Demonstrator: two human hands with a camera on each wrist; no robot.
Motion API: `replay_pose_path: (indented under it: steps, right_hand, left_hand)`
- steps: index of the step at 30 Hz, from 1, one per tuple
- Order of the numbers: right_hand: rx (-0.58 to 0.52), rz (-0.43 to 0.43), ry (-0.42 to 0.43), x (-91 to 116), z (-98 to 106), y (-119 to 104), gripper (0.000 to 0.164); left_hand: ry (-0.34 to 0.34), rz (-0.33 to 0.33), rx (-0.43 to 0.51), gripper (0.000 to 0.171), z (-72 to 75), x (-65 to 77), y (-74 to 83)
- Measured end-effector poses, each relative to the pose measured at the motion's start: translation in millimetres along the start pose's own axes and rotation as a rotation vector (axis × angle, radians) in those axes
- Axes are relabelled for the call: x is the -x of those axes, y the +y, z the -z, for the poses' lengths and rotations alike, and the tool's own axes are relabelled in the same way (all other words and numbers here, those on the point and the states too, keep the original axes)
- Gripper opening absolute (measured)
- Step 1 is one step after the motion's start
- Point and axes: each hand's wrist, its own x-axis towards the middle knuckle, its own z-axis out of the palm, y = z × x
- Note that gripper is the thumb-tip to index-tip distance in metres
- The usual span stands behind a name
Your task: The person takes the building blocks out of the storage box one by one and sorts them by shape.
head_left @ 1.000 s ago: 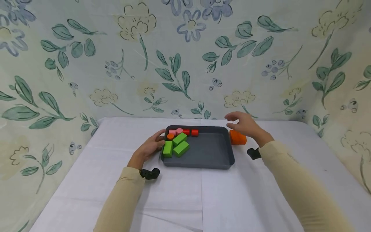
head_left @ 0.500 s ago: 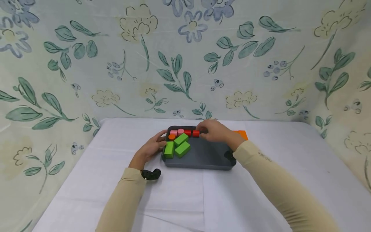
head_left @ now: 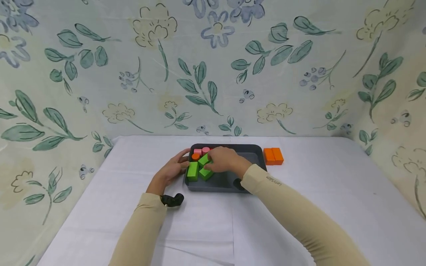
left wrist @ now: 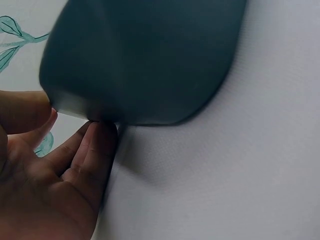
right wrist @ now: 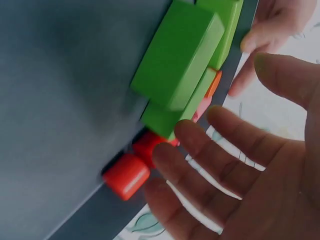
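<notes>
- the left hand (head_left: 170, 170) is at the left edge of the gray tray (head_left: 216, 184), thumb bent over the rim and fingers against the outer wall, holding that edge.
- the right hand (head_left: 224, 159) is over the tray, fingers spread and fairly straight, gripping nothing; whether its fingertips touch a block, i cannot tell.
- three green blocks (head_left: 192, 171) lie near the tray's left edge, one along it, two slanted beside it.
- an orange cylinder (head_left: 195, 157) and pink cylinders (head_left: 206, 150) sit toward the far left corner.
- red cylinders (right wrist: 126, 175) lie along the far edge.
- two orange blocks (head_left: 273, 156) touch side by side just beyond the tray's right edge.
</notes>
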Motion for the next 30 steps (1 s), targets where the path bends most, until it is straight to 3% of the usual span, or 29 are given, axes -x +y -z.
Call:
replay_pose_path:
  steps: [13,19,22,30]
  right_hand:
    - [0.010,-0.088,-0.010,-8.7,-14.3,-17.4,0.038]
    - [-0.032,0.001,-0.030,-3.1,-16.1,-4.6,0.037]
    - [-0.102,0.048,-0.065,1.4,-16.3,6.4,0.047]
    - [-0.182,0.056,-0.129,4.0,-17.8,22.0,0.065]
  left_hand:
    - [-0.010,0.005,0.013,0.063,2.1,1.0,0.6]
    - [-0.014,0.006,0.003,0.063,-0.2,0.3,-1.5]
    - [-0.003,0.009,-0.001,0.063,-0.7,0.4,-1.1]
    - [-0.003,-0.002,-0.002,0.063,-1.2,2.3,0.6]
